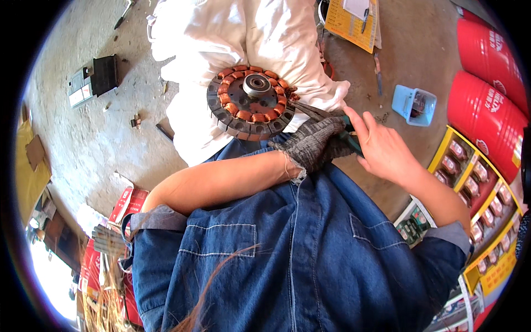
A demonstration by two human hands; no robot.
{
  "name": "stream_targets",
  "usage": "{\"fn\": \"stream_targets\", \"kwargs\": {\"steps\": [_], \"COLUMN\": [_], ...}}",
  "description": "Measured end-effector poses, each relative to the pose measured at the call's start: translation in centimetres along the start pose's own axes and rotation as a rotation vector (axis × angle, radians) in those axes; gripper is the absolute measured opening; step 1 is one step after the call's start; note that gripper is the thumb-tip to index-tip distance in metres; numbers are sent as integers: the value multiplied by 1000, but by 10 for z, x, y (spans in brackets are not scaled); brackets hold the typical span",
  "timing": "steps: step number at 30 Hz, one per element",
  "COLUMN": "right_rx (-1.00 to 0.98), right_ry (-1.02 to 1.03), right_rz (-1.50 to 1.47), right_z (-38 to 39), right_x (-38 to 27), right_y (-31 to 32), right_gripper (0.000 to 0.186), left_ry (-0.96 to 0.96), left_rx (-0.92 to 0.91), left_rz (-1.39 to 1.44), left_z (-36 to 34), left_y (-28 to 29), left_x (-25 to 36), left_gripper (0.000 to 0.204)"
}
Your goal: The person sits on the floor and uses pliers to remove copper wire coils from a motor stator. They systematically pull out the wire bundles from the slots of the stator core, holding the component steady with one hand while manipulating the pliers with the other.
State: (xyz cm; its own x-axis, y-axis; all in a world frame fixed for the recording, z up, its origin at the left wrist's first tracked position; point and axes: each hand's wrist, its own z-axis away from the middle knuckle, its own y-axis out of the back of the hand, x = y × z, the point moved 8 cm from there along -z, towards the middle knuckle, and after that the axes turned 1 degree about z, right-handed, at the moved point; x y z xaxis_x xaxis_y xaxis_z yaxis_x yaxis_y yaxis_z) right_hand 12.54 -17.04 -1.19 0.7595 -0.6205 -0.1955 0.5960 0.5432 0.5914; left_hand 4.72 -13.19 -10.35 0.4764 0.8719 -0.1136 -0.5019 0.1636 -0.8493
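A round motor stator (pixel 251 102) lies on white cloth, with copper coils round it and a bearing (pixel 256 84) at its centre. My left hand (pixel 318 141), in a grey knit glove, is closed round a pair of long-nosed pliers with green handles (pixel 354 145). Their jaws (pixel 310 110) reach the bunch of copper wire ends at the stator's right edge. What the tips pinch is too small to tell. My bare right hand (pixel 387 146) grips the handle ends, its palm side hidden.
White cloth (pixel 199 33) covers what bears the stator. Right of it stand a blue plastic container (pixel 414 105), red drums (pixel 484 119) and a yellow rack of packages (pixel 470 185). A black and white box (pixel 93 80) lies on the concrete floor at left. A yellow board (pixel 351 25) is at the top.
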Motion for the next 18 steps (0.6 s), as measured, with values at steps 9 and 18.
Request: {"fn": "stream_targets", "kwargs": {"steps": [9, 18], "right_rx": [20, 58], "right_ry": [36, 6], "right_rz": [-110, 89], "right_z": [0, 8], "right_x": [-2, -14], "right_y": [10, 19], "right_gripper": [101, 104], "left_ry": [43, 36], "left_rx": [30, -45], "left_rz": [-39, -9], "left_z": [5, 11], "left_y": [-9, -20], "left_x": [4, 7], "left_gripper": [35, 35]}}
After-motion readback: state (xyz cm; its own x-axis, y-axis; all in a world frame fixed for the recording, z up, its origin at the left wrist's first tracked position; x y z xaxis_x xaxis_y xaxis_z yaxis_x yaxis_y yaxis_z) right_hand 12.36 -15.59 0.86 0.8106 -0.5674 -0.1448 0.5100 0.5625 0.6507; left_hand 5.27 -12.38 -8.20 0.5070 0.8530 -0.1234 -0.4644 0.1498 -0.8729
